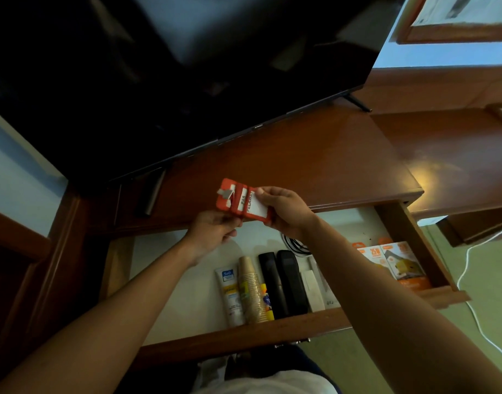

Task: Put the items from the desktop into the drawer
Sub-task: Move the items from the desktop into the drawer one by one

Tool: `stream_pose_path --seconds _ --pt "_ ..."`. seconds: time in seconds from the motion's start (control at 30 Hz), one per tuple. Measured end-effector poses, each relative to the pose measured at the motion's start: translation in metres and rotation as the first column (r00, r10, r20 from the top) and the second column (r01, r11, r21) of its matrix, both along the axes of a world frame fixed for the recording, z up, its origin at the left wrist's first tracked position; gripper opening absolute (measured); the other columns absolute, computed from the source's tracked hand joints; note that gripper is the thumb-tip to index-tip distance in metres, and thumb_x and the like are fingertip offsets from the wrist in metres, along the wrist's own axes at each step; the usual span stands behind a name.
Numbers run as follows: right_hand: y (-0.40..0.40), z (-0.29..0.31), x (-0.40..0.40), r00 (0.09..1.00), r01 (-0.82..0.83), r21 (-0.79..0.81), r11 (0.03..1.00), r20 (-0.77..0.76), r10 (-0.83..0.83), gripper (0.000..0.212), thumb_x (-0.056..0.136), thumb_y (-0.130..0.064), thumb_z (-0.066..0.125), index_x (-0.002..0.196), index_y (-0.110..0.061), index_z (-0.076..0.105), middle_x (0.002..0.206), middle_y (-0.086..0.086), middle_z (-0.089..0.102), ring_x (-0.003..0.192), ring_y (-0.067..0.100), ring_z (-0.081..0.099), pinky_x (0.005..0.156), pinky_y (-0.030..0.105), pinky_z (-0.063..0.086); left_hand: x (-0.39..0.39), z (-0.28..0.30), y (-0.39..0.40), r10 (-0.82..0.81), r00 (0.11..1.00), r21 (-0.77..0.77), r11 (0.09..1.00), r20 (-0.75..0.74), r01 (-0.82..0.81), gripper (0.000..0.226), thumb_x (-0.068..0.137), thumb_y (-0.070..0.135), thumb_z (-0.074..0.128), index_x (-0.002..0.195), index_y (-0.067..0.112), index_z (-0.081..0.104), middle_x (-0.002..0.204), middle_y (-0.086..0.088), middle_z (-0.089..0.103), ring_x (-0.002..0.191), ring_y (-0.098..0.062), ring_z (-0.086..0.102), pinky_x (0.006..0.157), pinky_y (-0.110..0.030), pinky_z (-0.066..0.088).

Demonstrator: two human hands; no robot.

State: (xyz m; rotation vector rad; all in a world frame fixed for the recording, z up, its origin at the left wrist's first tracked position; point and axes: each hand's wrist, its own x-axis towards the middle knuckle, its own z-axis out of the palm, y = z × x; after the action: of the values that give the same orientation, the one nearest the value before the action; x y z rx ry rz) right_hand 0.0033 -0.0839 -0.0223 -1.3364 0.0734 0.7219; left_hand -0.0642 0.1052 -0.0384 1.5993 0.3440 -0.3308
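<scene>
Several red cards with white labels (238, 201) are fanned out above the desk's front edge, over the open drawer (170, 282). My left hand (215, 231) pinches their lower edge from below. My right hand (284, 209) grips the rightmost card, thumb on its white label. In the drawer lie a white sunscreen tube (230, 297), a stack of paper cups (251, 291), two black remotes (284, 282), a white box (312, 288) and orange-and-white boxes (392, 263).
A large black TV (173, 75) stands on the wooden desktop (315, 166), and a dark remote-like bar (153, 194) lies under its left side. A coiled cable (295, 245) sits at the drawer's back. A white cord (471, 268) runs along the green floor on the right.
</scene>
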Motion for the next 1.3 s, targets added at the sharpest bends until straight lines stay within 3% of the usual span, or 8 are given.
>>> stream_pose_path --seconds 0.17,0.3,0.53,0.67,0.87,1.0,1.13,1.3 --pt "-0.010 0.001 0.000 0.963 -0.264 -0.018 0.964 0.053 0.265 0.023 0.100 -0.024 0.054 0.117 -0.012 0.065 0.105 0.010 0.066 0.091 0.022 0.065 0.080 0.037 0.054 0.007 0.014 0.013 -0.162 0.985 -0.070 0.985 -0.060 0.158 0.015 0.097 0.003 0.058 0.106 0.010 0.068 0.094 -0.010 0.070 0.083 -0.019 0.065 0.076 -0.033 0.054" --pt "-0.014 0.004 -0.001 0.940 -0.321 -0.034 0.946 0.112 0.323 0.019 0.100 -0.017 0.053 0.113 -0.011 0.065 0.104 0.010 0.067 0.092 0.024 0.065 0.081 0.039 0.057 0.020 0.025 0.026 -0.240 0.960 -0.176 0.961 -0.141 0.214 0.024 0.096 0.003 0.056 0.119 0.000 0.064 0.109 -0.020 0.070 0.098 -0.030 0.071 0.081 -0.038 0.061" --pt "-0.011 0.018 -0.001 0.783 -0.318 -0.452 0.833 0.371 0.500 0.011 0.094 -0.012 0.064 0.104 -0.008 0.068 0.093 0.003 0.071 0.081 0.011 0.071 0.067 0.022 0.056 0.025 0.032 0.029 -0.356 0.895 -0.223 0.927 -0.268 0.302 0.024 0.096 0.003 0.053 0.118 0.001 0.063 0.096 -0.015 0.070 0.084 -0.022 0.071 0.073 -0.035 0.060" --pt "-0.008 0.014 -0.001 0.697 -0.251 -0.652 0.716 0.391 0.601 0.008 0.092 -0.016 0.069 0.099 -0.013 0.069 0.087 -0.005 0.069 0.073 -0.001 0.068 0.062 0.017 0.053 0.025 0.028 0.033 -0.405 0.864 -0.284 0.902 -0.299 0.325 0.040 0.099 0.030 0.053 0.124 0.000 0.062 0.113 -0.021 0.070 0.106 -0.032 0.068 0.089 -0.042 0.055" --pt "-0.004 0.004 -0.002 0.823 -0.273 -0.578 0.769 0.274 0.498 0.017 0.091 -0.016 0.069 0.106 -0.011 0.064 0.101 0.007 0.070 0.084 0.017 0.072 0.065 0.025 0.058 0.031 0.023 0.023 -0.355 0.924 0.189 0.906 -0.144 0.377 0.027 0.087 0.007 0.073 0.111 0.011 0.062 0.105 -0.012 0.073 0.093 -0.024 0.074 0.078 -0.035 0.060" --pt "-0.003 -0.004 -0.006 0.857 -0.377 -0.515 0.770 0.121 0.501 0.031 0.090 -0.021 0.072 0.115 -0.007 0.063 0.103 0.014 0.071 0.082 0.022 0.070 0.069 0.031 0.059 0.032 0.021 0.016 -0.297 0.955 0.276 0.916 -0.025 0.292 0.023 0.088 0.003 0.072 0.104 0.012 0.057 0.094 -0.007 0.071 0.087 -0.020 0.070 0.070 -0.030 0.057" --pt "-0.001 -0.013 -0.014 0.899 -0.317 -0.428 0.846 0.149 0.412 0.030 0.086 -0.013 0.076 0.114 -0.007 0.064 0.101 0.017 0.073 0.083 0.023 0.071 0.080 0.042 0.059 0.035 0.017 0.009 -0.248 0.969 0.340 0.913 0.026 0.224 0.022 0.090 0.005 0.070 0.100 0.016 0.053 0.099 -0.008 0.070 0.092 -0.021 0.070 0.072 -0.033 0.058" --pt "0.002 -0.019 -0.018 0.940 -0.226 -0.375 0.899 0.159 0.302 0.027 0.084 -0.009 0.076 0.107 -0.004 0.063 0.097 0.020 0.072 0.078 0.024 0.070 0.076 0.038 0.059 0.037 0.006 0.006 -0.220 0.975 0.366 0.911 0.036 0.192 0.023 0.093 0.008 0.067 0.106 0.018 0.052 0.108 -0.006 0.067 0.094 -0.019 0.067 0.068 -0.028 0.053"
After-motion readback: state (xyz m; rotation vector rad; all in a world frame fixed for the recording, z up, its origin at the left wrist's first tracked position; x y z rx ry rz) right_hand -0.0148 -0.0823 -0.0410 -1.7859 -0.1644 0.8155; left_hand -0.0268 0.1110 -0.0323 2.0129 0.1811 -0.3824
